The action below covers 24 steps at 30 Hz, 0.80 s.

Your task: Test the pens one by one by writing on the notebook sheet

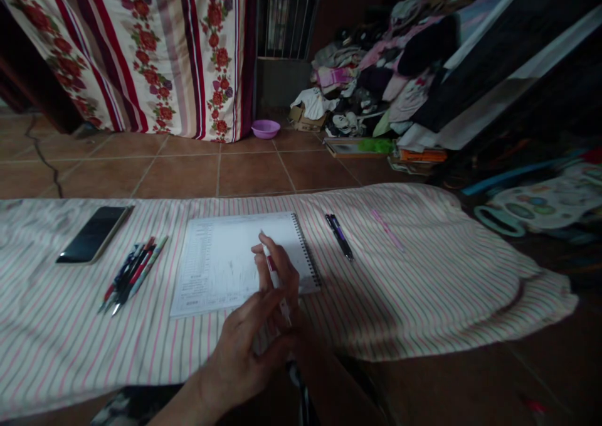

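"While the white-and-red pen point(269, 262) is held between the right hand's point(286, 276) fingers, how is it aligned?"

"Lengthwise away from the body, angled slightly left, over the notebook point(230, 238) — its near end is crossed by the left hand point(245, 333); whether it is pinched there cannot be told."

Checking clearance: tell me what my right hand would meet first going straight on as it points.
Probably the notebook, which lies beneath and ahead of the right hand and its pen. Depth is unclear, so it might pass above instead.
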### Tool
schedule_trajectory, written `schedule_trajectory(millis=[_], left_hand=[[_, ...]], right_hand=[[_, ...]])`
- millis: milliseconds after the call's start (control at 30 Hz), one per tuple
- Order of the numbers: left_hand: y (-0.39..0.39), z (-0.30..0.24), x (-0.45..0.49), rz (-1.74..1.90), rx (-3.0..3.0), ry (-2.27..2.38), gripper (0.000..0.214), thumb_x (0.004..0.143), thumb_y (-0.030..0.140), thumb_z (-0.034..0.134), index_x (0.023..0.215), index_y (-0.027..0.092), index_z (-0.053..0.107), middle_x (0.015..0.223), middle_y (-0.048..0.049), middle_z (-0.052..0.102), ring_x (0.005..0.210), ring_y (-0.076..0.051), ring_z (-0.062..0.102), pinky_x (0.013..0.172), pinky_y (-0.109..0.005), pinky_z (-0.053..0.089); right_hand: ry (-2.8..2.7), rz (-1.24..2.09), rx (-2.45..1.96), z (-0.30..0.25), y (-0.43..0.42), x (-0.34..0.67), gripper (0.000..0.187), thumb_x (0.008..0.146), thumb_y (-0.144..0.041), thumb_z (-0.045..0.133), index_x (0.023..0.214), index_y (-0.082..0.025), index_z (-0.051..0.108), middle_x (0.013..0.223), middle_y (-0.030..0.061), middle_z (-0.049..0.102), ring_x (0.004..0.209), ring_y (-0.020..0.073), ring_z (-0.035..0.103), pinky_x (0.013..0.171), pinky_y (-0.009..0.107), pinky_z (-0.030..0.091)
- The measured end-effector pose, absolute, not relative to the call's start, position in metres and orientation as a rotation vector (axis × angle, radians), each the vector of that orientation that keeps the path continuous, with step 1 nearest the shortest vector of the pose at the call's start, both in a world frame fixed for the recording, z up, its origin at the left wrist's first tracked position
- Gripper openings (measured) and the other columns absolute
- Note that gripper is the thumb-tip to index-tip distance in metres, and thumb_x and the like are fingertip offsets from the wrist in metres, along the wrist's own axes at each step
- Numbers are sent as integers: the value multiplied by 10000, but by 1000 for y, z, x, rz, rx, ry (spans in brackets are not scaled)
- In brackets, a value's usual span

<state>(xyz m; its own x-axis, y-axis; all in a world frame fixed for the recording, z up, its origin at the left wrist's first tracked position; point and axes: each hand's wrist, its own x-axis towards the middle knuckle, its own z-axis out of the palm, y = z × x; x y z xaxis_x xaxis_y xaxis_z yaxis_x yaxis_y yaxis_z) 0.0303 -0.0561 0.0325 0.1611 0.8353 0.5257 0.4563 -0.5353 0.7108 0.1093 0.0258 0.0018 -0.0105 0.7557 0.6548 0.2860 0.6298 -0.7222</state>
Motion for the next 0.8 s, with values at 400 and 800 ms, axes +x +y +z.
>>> schedule_trajectory(millis=[400, 800], left_hand=[[-61, 28, 34, 1348, 2090, 1140, 530, 807, 105, 515, 1296, 245, 367, 968, -57, 638, 844, -149, 609, 696, -261, 534], [-61, 23, 33, 1402, 2035, 1172, 489, 793, 53, 463, 1255, 208, 434, 878, -56, 654, 752, -139, 615, 651, -264, 524]], right_hand=[[-1366, 714, -983, 12, 13, 101, 263, 871, -305, 453, 1072, -208, 593, 835, 32, 668, 655, 131, 594, 617, 262, 487], [-1317, 828, -1206, 11, 42, 122, 382, 866, -433, 404, 863, -121, 626, 547, 7, 596, 427, 87, 492, 431, 203, 408]])
